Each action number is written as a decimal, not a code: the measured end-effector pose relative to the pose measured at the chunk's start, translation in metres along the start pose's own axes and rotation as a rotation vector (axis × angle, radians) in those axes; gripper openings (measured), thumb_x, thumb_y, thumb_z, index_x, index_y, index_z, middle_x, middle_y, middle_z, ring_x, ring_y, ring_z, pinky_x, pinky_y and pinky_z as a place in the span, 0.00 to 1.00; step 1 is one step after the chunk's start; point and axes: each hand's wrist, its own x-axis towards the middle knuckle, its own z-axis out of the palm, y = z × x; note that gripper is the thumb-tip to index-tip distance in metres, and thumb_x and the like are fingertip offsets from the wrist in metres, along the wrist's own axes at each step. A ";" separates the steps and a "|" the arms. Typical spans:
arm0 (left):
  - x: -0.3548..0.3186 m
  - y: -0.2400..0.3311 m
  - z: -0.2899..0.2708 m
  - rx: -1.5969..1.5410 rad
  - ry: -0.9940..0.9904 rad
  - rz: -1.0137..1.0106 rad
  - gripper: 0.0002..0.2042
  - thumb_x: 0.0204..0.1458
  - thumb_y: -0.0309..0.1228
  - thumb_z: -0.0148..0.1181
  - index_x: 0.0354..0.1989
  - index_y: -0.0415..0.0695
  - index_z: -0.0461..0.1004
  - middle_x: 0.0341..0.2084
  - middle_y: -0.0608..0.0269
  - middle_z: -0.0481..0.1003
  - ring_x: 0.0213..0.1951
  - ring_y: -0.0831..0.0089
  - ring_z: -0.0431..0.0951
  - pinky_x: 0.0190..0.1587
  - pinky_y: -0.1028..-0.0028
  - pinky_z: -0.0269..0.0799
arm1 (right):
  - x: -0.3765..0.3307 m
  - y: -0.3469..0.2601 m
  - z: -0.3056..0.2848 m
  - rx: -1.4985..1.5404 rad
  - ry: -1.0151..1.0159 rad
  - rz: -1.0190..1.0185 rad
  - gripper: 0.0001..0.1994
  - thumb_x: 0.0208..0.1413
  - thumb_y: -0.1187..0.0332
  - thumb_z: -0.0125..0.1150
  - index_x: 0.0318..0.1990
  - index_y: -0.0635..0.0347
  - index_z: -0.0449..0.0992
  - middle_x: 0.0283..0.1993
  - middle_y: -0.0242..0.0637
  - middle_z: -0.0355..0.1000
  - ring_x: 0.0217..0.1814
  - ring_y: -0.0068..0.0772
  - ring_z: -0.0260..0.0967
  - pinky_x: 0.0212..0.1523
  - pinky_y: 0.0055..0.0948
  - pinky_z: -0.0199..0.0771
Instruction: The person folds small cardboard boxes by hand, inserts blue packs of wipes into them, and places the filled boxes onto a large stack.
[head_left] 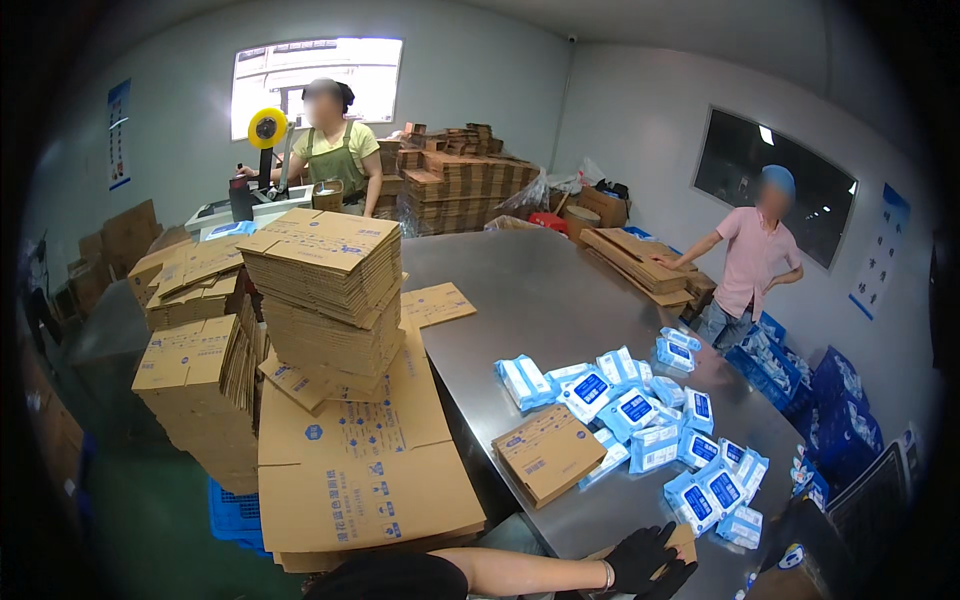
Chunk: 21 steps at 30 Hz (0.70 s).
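From the lower edge my left forearm reaches right, ending in a black-gloved left hand [645,562] with a bracelet at the wrist. Its fingers close over a small brown cardboard box [685,545], mostly hidden by the glove. My right hand does not show. Just beyond, a closed flat cardboard box [549,453] lies on the metal table [480,285]. Beside that box spreads a loose heap of blue-and-white wipes packs [632,410], some tilted on others. Two packs [705,492] lie close to my glove.
Left of the table rise stacks of folded cartons [325,300] on large cardboard sheets [360,480]. Across the room, one person [340,150] stands by a machine with a yellow reel [267,128]. Another person [757,255] leans on flat cartons [640,262], near blue crates [765,365].
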 end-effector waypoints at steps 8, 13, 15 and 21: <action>0.014 -0.026 0.009 0.144 0.015 0.011 0.14 0.49 0.46 0.61 0.32 0.48 0.76 0.33 0.61 0.77 0.38 0.66 0.76 0.42 0.64 0.70 | -0.014 -0.020 0.008 -0.047 -0.109 -0.024 0.29 0.58 0.62 0.56 0.63 0.68 0.58 0.59 0.50 0.64 0.59 0.40 0.62 0.59 0.35 0.62; 0.020 -0.031 -0.001 0.182 0.055 -0.028 0.14 0.49 0.46 0.59 0.32 0.47 0.76 0.32 0.59 0.77 0.37 0.65 0.77 0.42 0.64 0.70 | -0.034 -0.057 -0.003 -0.118 -0.187 -0.058 0.29 0.57 0.62 0.57 0.63 0.68 0.59 0.59 0.51 0.64 0.59 0.41 0.62 0.59 0.36 0.62; 0.017 -0.032 -0.013 0.221 0.083 -0.049 0.14 0.50 0.45 0.59 0.32 0.47 0.76 0.32 0.58 0.77 0.37 0.64 0.77 0.42 0.64 0.70 | -0.037 -0.066 0.002 -0.113 -0.235 -0.066 0.29 0.57 0.62 0.58 0.63 0.68 0.59 0.59 0.51 0.64 0.59 0.41 0.62 0.59 0.37 0.62; 0.012 -0.041 -0.020 0.258 0.093 -0.099 0.14 0.51 0.45 0.57 0.32 0.46 0.77 0.31 0.56 0.77 0.36 0.63 0.77 0.42 0.63 0.71 | -0.043 -0.094 -0.020 -0.095 -0.332 -0.096 0.29 0.56 0.62 0.59 0.62 0.68 0.60 0.58 0.52 0.65 0.59 0.43 0.62 0.59 0.38 0.62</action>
